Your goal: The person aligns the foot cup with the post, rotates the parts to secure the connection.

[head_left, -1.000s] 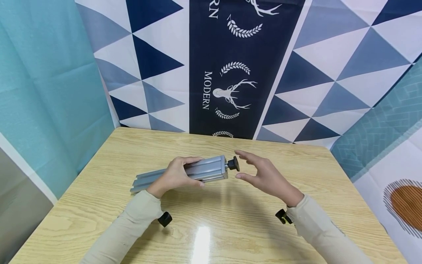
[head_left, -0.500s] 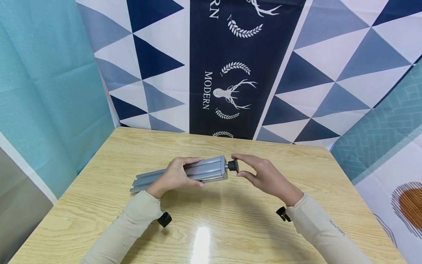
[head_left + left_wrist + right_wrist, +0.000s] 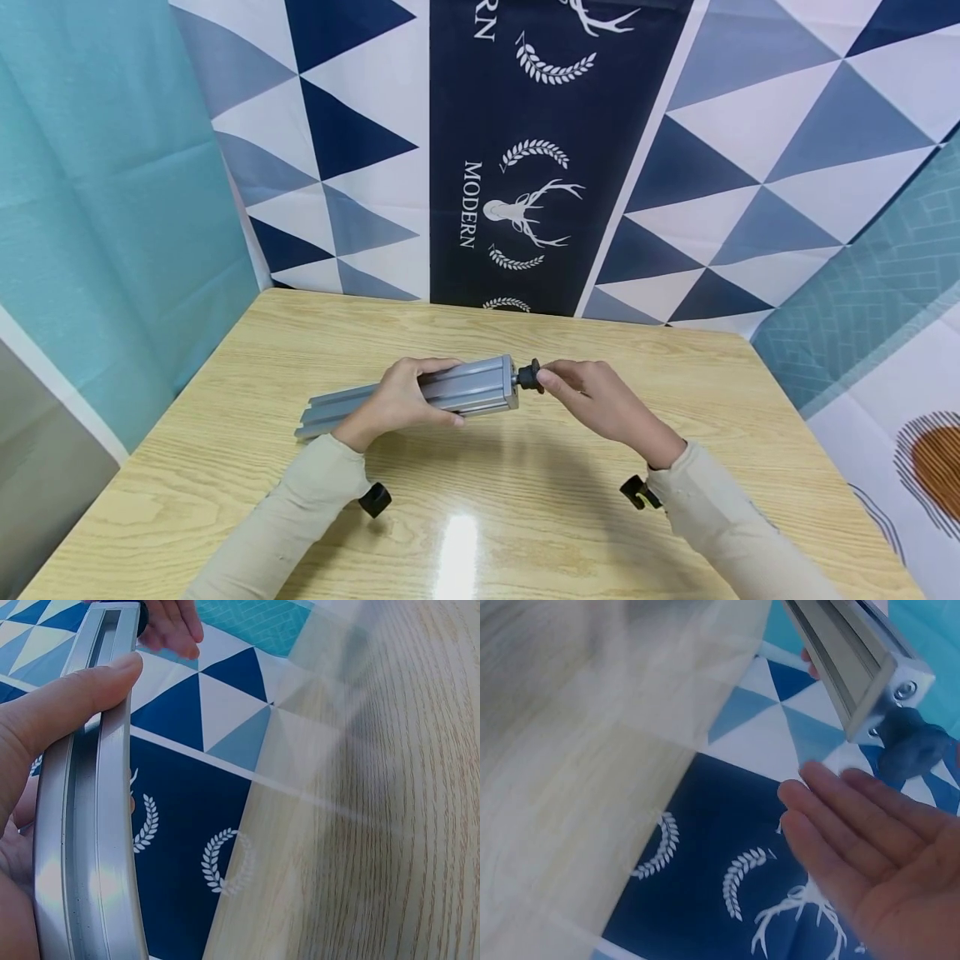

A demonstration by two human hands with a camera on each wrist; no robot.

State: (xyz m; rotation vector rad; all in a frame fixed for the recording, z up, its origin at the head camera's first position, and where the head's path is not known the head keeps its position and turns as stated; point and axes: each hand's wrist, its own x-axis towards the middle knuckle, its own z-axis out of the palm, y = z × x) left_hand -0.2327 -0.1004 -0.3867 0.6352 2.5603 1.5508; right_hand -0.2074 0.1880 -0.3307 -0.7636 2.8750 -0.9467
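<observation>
My left hand (image 3: 401, 393) grips a silver aluminium profile (image 3: 476, 385) from above, thumb on the near side. In the left wrist view the thumb lies across the grooved face of the profile (image 3: 112, 825). A black levelling foot (image 3: 527, 377) on a short threaded stud sticks out of its right end plate. My right hand (image 3: 603, 404) has thumb and forefinger at the foot's rim, pinching it. In the right wrist view the foot (image 3: 913, 746) sits just above the forefinger, and the other fingers (image 3: 840, 832) are stretched out, palm showing.
The profile is held at a slant over a light wood-grain table (image 3: 480, 533), its left end low near the surface. A patterned blue and white cloth (image 3: 375, 167) hangs behind the table. A teal cloth (image 3: 112, 192) hangs at the left.
My right hand has moved in from beside the foot; forefinger reached the rim first, then the thumb came up against it. Left hand and profile have stayed still.
</observation>
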